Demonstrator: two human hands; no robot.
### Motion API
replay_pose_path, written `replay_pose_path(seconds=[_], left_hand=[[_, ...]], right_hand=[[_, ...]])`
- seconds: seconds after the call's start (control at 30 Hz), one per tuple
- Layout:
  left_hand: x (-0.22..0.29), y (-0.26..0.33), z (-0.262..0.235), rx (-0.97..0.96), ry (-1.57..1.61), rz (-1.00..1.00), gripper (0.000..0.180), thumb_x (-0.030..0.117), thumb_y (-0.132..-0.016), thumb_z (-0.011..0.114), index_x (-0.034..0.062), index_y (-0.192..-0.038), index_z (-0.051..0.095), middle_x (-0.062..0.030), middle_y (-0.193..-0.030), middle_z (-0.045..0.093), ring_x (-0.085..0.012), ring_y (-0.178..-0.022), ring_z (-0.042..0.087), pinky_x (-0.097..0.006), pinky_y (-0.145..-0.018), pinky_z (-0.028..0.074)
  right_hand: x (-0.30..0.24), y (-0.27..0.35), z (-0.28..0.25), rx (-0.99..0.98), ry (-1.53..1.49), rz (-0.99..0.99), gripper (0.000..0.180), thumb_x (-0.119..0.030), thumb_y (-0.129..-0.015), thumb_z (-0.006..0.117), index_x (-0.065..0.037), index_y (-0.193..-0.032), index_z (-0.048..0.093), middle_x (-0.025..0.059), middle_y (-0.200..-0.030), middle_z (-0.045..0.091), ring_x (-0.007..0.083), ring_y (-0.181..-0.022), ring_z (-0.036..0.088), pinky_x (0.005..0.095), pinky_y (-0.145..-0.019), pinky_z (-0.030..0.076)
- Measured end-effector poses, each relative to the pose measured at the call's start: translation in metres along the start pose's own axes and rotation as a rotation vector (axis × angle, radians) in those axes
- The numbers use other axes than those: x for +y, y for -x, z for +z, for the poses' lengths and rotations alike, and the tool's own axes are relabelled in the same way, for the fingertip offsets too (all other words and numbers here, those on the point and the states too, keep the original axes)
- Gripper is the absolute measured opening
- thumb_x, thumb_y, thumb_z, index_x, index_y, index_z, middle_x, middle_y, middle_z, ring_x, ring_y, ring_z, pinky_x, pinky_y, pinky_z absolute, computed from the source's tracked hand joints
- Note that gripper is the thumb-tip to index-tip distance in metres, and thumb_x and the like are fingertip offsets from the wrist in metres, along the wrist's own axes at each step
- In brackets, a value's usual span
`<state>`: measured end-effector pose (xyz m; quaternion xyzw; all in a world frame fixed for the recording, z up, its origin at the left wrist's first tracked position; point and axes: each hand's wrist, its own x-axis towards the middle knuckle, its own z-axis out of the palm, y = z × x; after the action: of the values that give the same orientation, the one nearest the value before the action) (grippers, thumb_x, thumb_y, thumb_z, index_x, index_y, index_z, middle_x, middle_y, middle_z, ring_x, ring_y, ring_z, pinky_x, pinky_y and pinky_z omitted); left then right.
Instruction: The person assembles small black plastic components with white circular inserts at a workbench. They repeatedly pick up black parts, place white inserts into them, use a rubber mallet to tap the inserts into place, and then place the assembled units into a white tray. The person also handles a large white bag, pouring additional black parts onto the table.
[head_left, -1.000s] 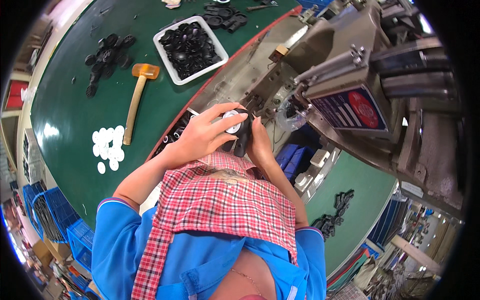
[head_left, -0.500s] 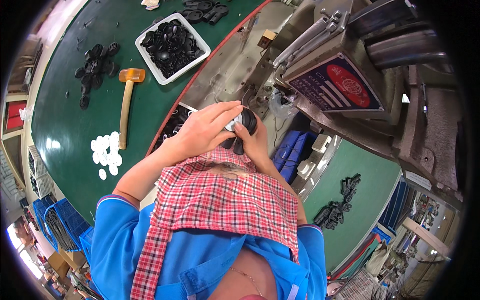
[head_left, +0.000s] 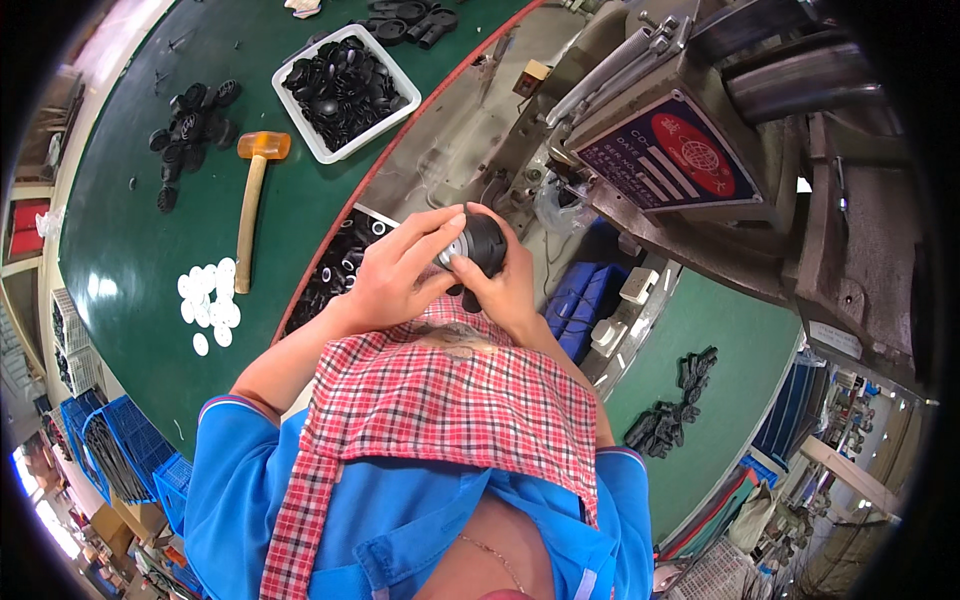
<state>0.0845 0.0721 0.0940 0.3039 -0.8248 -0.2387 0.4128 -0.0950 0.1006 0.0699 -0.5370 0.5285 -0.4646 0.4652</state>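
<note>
Many black parts [head_left: 345,85] apparently fill white tray [head_left: 399,110].

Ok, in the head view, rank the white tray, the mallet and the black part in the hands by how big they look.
1. White tray.
2. Mallet, long but thin, so close to the tray.
3. Black part, smallest, though the hands hide some of it.

Round black part [head_left: 480,245] mostly covered by the left hand [head_left: 400,270] and right hand [head_left: 505,290], its underside unseen, tray of black pieces [head_left: 335,275] below the hands half hidden by the left wrist, press machine [head_left: 700,150] above the part cut off by the picture's edge
</note>
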Motion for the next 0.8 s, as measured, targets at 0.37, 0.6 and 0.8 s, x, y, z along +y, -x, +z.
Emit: replay_pose_path(seconds=[0.37, 0.6, 0.8], left_hand=[[-0.034, 0.006, 0.056, -0.157, 0.498, -0.559, 0.036, 0.019, -0.1, 0.051, -0.004, -0.127, 0.053, -0.0138, -0.115, 0.061, -0.0213, -0.106, 0.058, -0.032, -0.092, 0.045], [-0.06, -0.023, 0.084, -0.127, 0.56, -0.68, 0.039, 0.024, -0.098, 0.057, -0.0053, -0.124, 0.058, -0.0148, -0.106, 0.069, -0.0186, -0.098, 0.063, -0.031, -0.087, 0.049], [-0.08, -0.067, 0.119, -0.078, 0.655, -0.581, 0.039, 0.028, -0.099, 0.058, -0.002, -0.123, 0.06, -0.0124, -0.101, 0.069, -0.0156, -0.093, 0.062, -0.03, -0.084, 0.049]], right_hand=[[0.048, 0.009, -0.006, 0.141, -0.663, 0.242, 0.039, -0.026, -0.097, 0.062, -0.003, -0.126, 0.051, 0.0046, -0.113, 0.06, 0.0114, -0.101, 0.057, 0.0272, -0.089, 0.046], [0.054, -0.009, -0.037, 0.268, -0.456, 0.312, 0.05, -0.028, -0.091, 0.071, 0.0, -0.129, 0.055, 0.0032, -0.111, 0.064, 0.0084, -0.094, 0.059, 0.0237, -0.081, 0.048], [0.042, -0.034, -0.06, 0.442, -0.426, 0.241, 0.046, -0.029, -0.089, 0.073, -0.001, -0.124, 0.06, 0.0045, -0.112, 0.064, 0.0121, -0.097, 0.06, 0.0278, -0.08, 0.053]])
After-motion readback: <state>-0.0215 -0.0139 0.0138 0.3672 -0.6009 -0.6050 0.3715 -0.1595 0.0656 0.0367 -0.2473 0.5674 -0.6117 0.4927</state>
